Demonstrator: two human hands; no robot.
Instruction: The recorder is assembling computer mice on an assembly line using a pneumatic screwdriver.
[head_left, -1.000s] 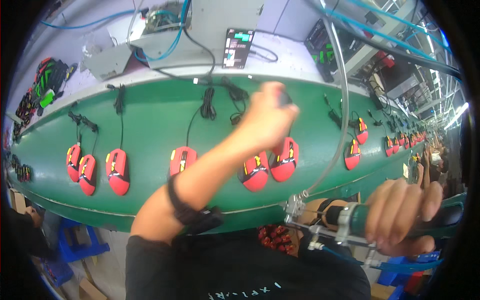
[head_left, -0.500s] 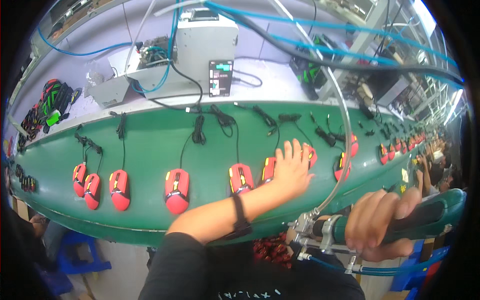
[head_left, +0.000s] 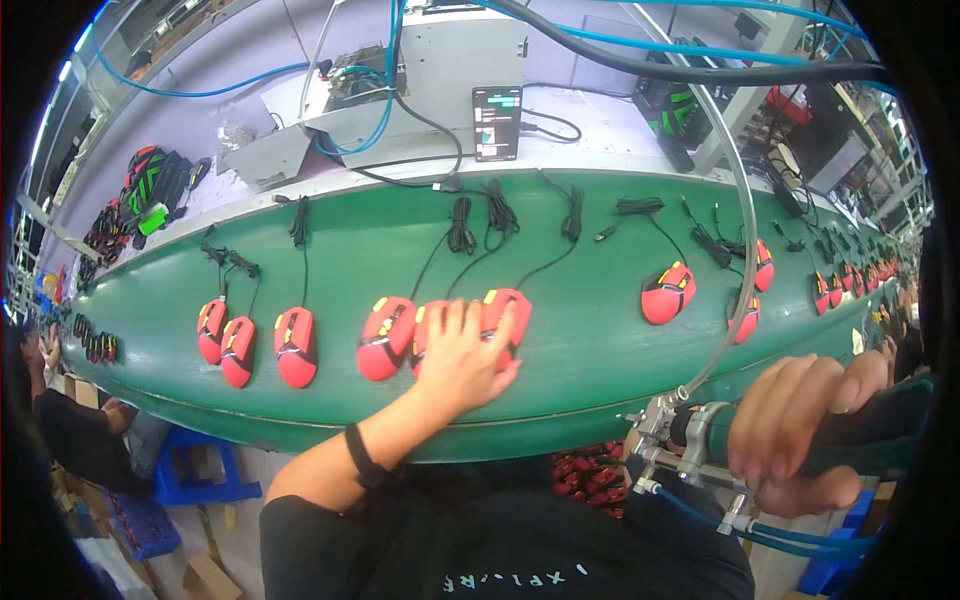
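Left hand [head_left: 462, 358] fingers spread flat on red mouse [head_left: 500, 315], right hand [head_left: 800, 425] gripping green tool [head_left: 860, 425].

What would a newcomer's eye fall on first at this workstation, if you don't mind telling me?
First, the long green belt curving across the picture, dotted with red computer mice whose black cables trail toward its far edge. Next, the left hand lying flat over one mouse near the middle. At lower right, the right hand wraps the green grip of an air tool with blue and clear hoses.
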